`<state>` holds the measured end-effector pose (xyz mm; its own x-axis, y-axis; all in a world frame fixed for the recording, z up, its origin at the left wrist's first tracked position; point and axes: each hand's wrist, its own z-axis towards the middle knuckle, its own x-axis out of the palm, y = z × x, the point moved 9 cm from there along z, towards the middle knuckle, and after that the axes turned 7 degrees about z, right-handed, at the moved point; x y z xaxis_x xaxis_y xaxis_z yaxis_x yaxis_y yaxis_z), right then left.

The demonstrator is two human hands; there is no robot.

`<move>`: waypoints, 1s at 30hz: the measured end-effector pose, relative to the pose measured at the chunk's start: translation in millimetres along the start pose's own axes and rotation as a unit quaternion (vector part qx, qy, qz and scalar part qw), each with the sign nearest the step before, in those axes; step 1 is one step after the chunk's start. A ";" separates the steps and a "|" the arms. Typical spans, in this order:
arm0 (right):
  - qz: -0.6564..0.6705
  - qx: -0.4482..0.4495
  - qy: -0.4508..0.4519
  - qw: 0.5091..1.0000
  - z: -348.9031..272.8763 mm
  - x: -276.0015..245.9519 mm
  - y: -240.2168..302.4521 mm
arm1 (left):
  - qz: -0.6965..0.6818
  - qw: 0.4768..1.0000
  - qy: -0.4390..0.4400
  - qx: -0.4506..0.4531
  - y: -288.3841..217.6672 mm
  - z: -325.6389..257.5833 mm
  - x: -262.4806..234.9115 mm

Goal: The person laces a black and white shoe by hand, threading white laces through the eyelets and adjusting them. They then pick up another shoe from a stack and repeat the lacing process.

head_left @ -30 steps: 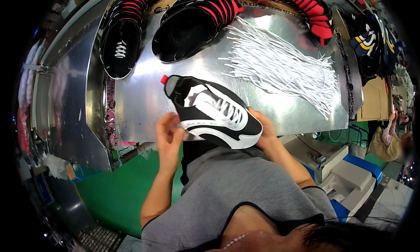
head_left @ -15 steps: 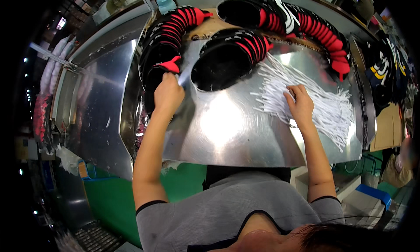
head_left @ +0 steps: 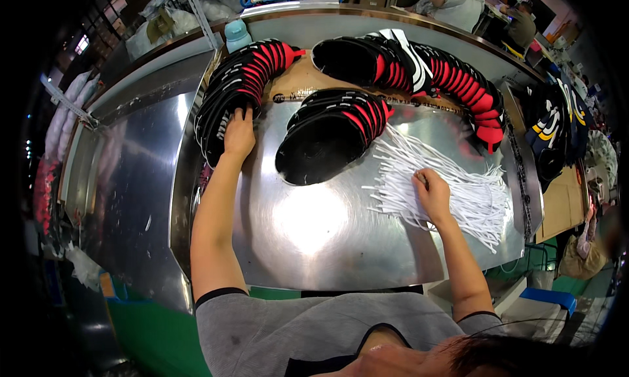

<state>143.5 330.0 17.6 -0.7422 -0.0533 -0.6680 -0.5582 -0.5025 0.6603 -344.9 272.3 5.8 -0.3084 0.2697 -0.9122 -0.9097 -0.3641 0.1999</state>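
Note:
My left hand (head_left: 238, 132) rests on the near end of a curved row of black shoes with red linings (head_left: 237, 89) at the table's left, fingers closed over the nearest shoe. My right hand (head_left: 432, 192) lies on a loose pile of white laces (head_left: 458, 187) on the right of the steel table (head_left: 314, 233), fingertips pinching at the laces. A second stack of black and red shoes (head_left: 327, 134) sits in the middle between my hands.
A long arc of black and red shoes (head_left: 426, 69) runs along the back. Dark shoes with yellow and white marks (head_left: 557, 128) lie at the right edge. A teal bottle (head_left: 237, 33) stands at the back left. Other people are at the far top right.
The black and white shoe I held near my body a second ago is gone from my hands. Both arms have stretched out, left to the shoe row, right to the laces.

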 end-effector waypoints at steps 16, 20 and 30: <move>0.511 0.113 0.114 0.845 -12.2 -16.2 109.8 | -0.400 0.845 -0.325 -0.142 -63.5 -171.1 -208.4; 0.503 0.132 0.101 0.848 -33.5 -22.1 64.7 | -0.294 0.923 -0.237 0.071 -159.3 -240.6 -253.3; 0.458 0.151 0.279 0.830 -79.4 -35.6 87.3 | -0.628 0.750 0.206 0.036 -293.5 -163.4 -170.9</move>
<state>150.6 219.5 71.7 -0.6667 -0.7275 0.1622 0.0148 0.2047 0.9787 20.3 187.4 44.6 0.9021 0.0551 -0.4280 -0.4286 -0.0010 -0.9035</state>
